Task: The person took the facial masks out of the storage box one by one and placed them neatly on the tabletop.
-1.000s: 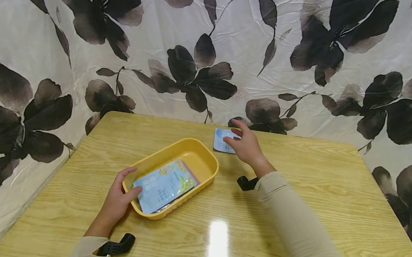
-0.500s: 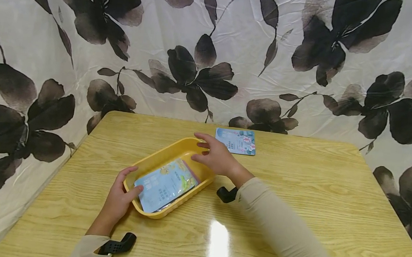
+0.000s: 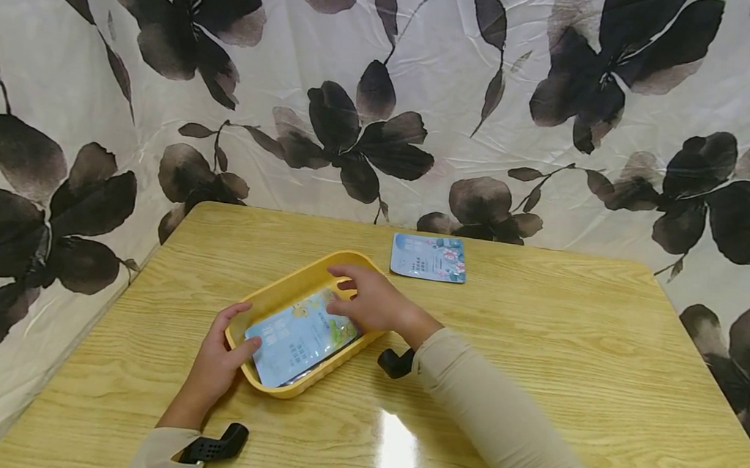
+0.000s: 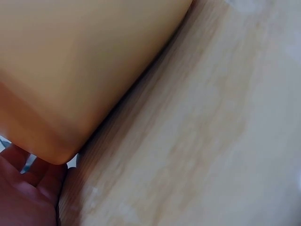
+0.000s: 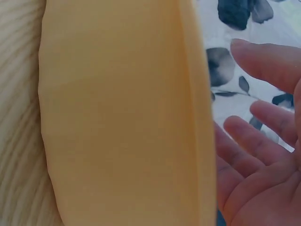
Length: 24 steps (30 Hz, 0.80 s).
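A yellow plastic basket (image 3: 331, 367) sits at a slant left of the table's middle. My left hand (image 3: 216, 357) grips its near left end, thumb over the rim; in the left wrist view, fingers (image 4: 35, 176) lie at the basket's bottom corner. Inside lies a shiny flat blue packet (image 3: 297, 338) printed with yellow and green pictures, with another dark edge under it. My right hand (image 3: 373, 298) hovers over the basket's far right end, thumb and fingers apart and holding nothing. In the right wrist view its open palm (image 5: 263, 174) shows beyond the basket wall (image 5: 122, 113).
Another blue packet (image 3: 429, 258) with pink flowers lies flat near the table's back edge, right of the basket. The wooden table (image 3: 539, 335) backs onto a hanging floral cloth (image 3: 465, 94). Black wrist cameras sit by both cuffs.
My right hand has moved left and toward me, from over the packet at the back edge to over the basket, uncovering that packet. The left hand and basket have stayed put.
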Available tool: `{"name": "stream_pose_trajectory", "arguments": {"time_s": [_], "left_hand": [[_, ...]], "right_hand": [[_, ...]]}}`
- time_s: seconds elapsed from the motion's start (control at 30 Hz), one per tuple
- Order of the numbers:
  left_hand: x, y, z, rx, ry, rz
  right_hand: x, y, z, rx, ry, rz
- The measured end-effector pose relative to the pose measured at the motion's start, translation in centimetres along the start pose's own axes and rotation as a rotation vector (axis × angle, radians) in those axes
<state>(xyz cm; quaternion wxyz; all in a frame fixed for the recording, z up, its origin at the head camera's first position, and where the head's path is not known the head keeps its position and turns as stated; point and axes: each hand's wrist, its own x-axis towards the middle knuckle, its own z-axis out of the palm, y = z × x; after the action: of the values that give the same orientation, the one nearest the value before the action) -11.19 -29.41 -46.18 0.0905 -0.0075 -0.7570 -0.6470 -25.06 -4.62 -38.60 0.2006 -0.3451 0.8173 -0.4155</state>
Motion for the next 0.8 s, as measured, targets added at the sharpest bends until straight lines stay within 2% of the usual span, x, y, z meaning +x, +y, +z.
{"name": "stream_pose_trajectory", "arguments": {"time_s": [0.17, 0.3, 0.6, 0.8], "left_hand": [[0.0, 0.0, 0.0, 0.019, 0.007, 0.001], [0.0, -0.1, 0.1, 0.034, 0.009, 0.009], [0.0, -0.2, 0.1, 0.039, 0.009, 0.023], [0.0, -0.2, 0.1, 0.049, 0.012, 0.018]], "right_hand": [[0.2, -0.1, 0.6, -0.065, -0.059, 0.012], [0.2, -0.2, 0.8, -0.086, -0.093, 0.074], [0.3, -0.3, 1.3, -0.227, -0.103, 0.143], [0.3, -0.5, 1.4, -0.235, -0.093, 0.147]]}}
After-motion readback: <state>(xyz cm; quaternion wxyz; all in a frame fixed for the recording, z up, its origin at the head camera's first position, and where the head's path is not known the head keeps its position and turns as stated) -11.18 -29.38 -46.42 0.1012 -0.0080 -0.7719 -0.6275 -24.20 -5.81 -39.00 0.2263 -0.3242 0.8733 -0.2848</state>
